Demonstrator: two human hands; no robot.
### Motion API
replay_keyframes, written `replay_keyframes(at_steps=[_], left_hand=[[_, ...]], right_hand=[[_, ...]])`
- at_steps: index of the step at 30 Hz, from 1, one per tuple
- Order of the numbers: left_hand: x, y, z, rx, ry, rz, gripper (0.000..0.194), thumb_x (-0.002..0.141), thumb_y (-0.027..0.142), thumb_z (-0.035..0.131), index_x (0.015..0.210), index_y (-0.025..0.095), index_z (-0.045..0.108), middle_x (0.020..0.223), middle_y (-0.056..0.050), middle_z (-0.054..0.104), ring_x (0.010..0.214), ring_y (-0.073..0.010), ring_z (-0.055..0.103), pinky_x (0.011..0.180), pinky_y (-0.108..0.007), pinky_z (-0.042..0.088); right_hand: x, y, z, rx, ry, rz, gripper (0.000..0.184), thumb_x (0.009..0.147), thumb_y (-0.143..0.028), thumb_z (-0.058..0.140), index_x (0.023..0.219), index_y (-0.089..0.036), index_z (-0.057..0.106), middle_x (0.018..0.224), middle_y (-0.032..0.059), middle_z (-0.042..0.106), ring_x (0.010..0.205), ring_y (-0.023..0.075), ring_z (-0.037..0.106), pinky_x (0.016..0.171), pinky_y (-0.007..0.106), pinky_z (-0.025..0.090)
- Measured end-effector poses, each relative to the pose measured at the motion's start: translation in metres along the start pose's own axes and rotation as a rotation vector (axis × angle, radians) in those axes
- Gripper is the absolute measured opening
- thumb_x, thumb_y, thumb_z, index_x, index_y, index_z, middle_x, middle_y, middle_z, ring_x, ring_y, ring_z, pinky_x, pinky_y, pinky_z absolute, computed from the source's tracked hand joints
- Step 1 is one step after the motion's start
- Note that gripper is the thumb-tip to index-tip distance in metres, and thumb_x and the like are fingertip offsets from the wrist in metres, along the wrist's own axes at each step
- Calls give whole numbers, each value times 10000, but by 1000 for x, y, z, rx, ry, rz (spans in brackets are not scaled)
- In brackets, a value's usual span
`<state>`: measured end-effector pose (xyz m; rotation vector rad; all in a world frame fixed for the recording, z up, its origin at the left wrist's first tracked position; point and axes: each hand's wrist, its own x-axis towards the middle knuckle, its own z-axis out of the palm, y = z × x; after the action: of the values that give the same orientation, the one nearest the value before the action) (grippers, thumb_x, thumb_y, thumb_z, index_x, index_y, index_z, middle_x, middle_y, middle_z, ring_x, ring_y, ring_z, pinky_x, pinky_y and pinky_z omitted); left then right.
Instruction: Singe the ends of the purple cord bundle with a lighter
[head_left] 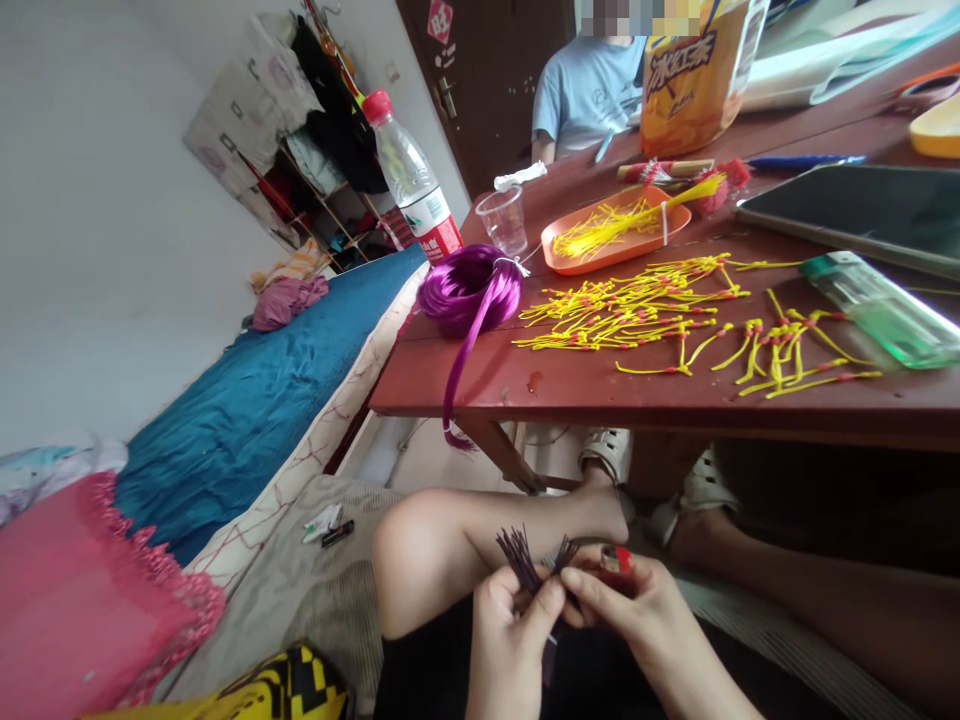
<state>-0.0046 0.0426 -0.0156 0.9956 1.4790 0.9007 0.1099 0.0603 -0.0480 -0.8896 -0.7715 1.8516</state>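
I saw the dark strand bundle (pixel 523 568) on the near side of the desk (pixel 581 395), its top ends fanned out. The left hand (pixel 508 628) had its grip pinched around the bundle; the right hand (pixel 634 598) pinched a smaller tuft (pixel 564 553) of it. A purple coil (pixel 448 303) sat at the desk's left end, and yellow knotted cords (pixel 628 312) lay toward its near edge.

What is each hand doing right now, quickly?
Left hand: closed, holding a bundle of dark strands.
Right hand: closed, thumb and fingers pinching at the smaller tuft of strands.
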Motion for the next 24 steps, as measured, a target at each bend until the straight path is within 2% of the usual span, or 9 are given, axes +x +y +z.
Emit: replay_keyframes(at_steps=[4,8,12,16,18,22,24], left_hand=[[0,-1,3,12,20,3,263,716,366,622,657,110,606,539,-55,634,516,-128,530,527,-220,386],[-1,0,7,-28,91,-16,253,687,362,654,654,115,611,530,-36,626,514,-128,538,549,-225,408],[-2,2,11,-180,181,-29,229,641,335,700,675,120,631,614,-44,656,621,-157,585,632,-245,442],[-2,6,13,-348,247,-49,241,577,328,746,673,129,648,644,-38,665,659,-161,599,683,-252,451],[-2,6,12,-353,273,-41,235,569,328,750,631,129,643,590,-24,647,598,-131,570,622,-215,434],[-3,3,8,-199,265,-30,233,604,331,726,575,125,620,476,2,589,476,-84,465,495,-180,358],[-4,2,7,-128,212,-20,233,622,333,713,598,117,631,483,-5,592,487,-89,476,508,-186,358]], right_hand=[[-3,-5,6,23,110,12,415,580,-483,689,466,-149,472,415,-29,444,430,74,348,451,214,252],[-5,-9,4,3,150,25,411,572,-497,690,490,-141,500,405,-42,422,409,54,271,422,210,189],[-4,-1,1,-13,177,25,393,600,-497,674,537,-138,526,426,-72,327,417,47,211,412,209,147],[0,9,-6,-52,158,99,424,584,-517,671,514,-167,442,419,-97,234,401,40,158,389,206,108],[2,6,-12,-103,153,114,395,575,-506,672,554,-163,476,414,-94,276,387,41,181,376,202,119],[3,-14,-21,-208,309,15,374,579,-429,683,790,-135,590,475,-74,396,424,62,293,399,196,203],[1,-20,-20,-195,252,21,357,562,-410,702,755,-125,608,488,-50,451,454,82,370,429,204,264]])
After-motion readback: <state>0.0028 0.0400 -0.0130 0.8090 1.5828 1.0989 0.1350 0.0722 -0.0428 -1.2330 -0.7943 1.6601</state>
